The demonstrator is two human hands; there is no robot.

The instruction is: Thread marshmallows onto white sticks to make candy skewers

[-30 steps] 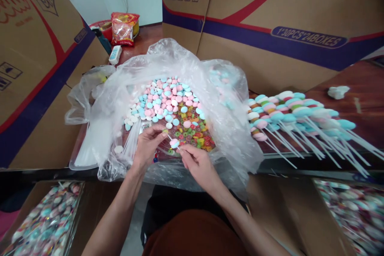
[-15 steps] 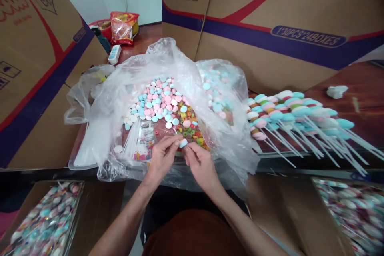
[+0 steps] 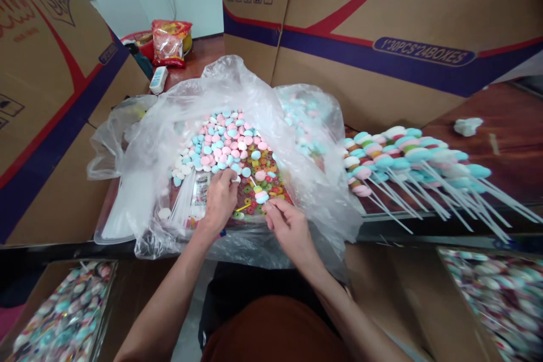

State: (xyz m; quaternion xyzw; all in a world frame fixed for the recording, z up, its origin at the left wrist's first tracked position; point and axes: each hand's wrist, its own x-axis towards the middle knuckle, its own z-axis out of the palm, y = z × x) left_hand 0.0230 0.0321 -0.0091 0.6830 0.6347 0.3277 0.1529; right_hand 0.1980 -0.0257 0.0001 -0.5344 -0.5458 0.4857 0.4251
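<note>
My right hand (image 3: 292,233) pinches the lower end of a candy stick (image 3: 260,195), whose white tip points up and away. Pink, yellow and pale blue pieces are threaded on it. At the near edge of the candy pile (image 3: 223,141), my left hand (image 3: 220,199) has its fingertips closed on a white candy (image 3: 236,179). The pile is of pink, blue and white round candies. Beneath the held stick lie colourful gummy rings (image 3: 271,181). Bare white sticks (image 3: 182,195) lie left of my left hand.
Clear plastic bags (image 3: 263,90) surround the candies. Finished candy sticks (image 3: 407,153) are stacked on the right of the table. Large cardboard boxes (image 3: 339,68) stand behind and at the left. Packed candy boxes (image 3: 63,311) sit lower at both sides. A red packet (image 3: 169,42) lies at the back.
My left hand has left the candy stick and moved left and away to the pile, closing on a white candy. The right hand keeps the stick, now more in view.
</note>
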